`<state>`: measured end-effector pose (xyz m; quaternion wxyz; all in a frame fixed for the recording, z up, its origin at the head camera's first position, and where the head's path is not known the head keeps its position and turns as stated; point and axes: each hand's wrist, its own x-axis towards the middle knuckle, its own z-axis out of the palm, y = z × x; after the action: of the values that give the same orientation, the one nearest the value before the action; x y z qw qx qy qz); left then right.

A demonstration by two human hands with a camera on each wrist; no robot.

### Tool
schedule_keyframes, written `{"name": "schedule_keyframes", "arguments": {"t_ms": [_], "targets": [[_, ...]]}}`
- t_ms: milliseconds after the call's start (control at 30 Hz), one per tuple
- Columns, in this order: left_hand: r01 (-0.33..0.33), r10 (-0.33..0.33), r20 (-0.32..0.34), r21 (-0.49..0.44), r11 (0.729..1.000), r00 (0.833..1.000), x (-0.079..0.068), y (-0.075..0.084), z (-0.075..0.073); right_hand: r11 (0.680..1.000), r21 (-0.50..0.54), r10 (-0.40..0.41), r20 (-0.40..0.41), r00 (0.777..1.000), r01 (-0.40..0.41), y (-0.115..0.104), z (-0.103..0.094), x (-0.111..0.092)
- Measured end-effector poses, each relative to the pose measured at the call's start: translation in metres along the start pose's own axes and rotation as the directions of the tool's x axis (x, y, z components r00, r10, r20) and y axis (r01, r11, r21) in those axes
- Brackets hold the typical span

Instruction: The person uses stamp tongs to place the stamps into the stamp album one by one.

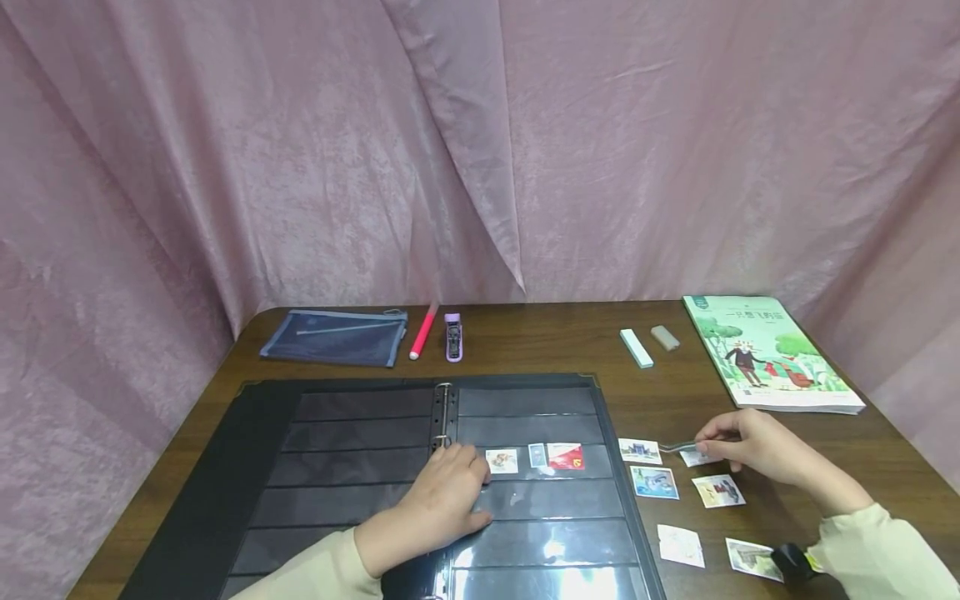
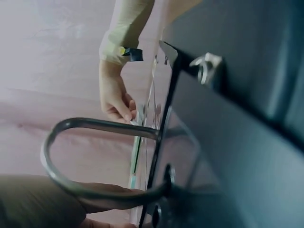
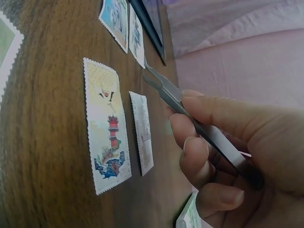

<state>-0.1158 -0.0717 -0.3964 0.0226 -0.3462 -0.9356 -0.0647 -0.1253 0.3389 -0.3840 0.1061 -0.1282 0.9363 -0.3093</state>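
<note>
My right hand [image 1: 757, 446] pinches a pair of metal tweezers [image 3: 209, 130] between thumb and fingers. Their slightly parted, bent tips are beside the edge of a building stamp [image 1: 640, 451]; whether they touch it I cannot tell. Below the tweezers lies a partly covered pale stamp [image 3: 142, 133], and near it a stamp with a red pagoda [image 3: 110, 137]. My left hand [image 1: 446, 496] rests on the open black stamp album [image 1: 525, 500], over its ring binding. A metal ring [image 2: 95, 124] rises close by in the left wrist view. Three stamps, including a red one [image 1: 566, 456], sit in one right-page strip.
More stamps, such as a blue one [image 1: 654, 482] and a blank-looking one [image 1: 681, 546], lie right of the album. Behind are a mesh pouch [image 1: 337, 337], red marker [image 1: 423, 332], purple-edged device [image 1: 453, 337], white block [image 1: 637, 348], grey eraser [image 1: 665, 337] and green book [image 1: 772, 354].
</note>
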Motion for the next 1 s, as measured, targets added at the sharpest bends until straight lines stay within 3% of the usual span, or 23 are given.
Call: {"name": "schedule_keyframes", "arguments": {"t_ms": [500, 733, 1000], "targets": [[0.021, -0.019, 0.03, -0.064, 0.998, 0.999, -0.002, -0.001, 0.003, 0.997, -0.051, -0.067, -0.008, 0.998, 0.066, -0.004, 0.004, 0.003], [0.003, 0.001, 0.061, -0.071, 0.997, 0.998, -0.001, -0.002, 0.004, 0.986, -0.09, -0.143, -0.044, 0.989, 0.139, -0.011, -0.005, -0.001], [0.011, 0.0, 0.063, -0.161, 0.987, 0.998, 0.0, -0.006, 0.006, 0.979, -0.129, -0.168, -0.081, 0.982, 0.157, -0.021, -0.019, -0.006]]}}
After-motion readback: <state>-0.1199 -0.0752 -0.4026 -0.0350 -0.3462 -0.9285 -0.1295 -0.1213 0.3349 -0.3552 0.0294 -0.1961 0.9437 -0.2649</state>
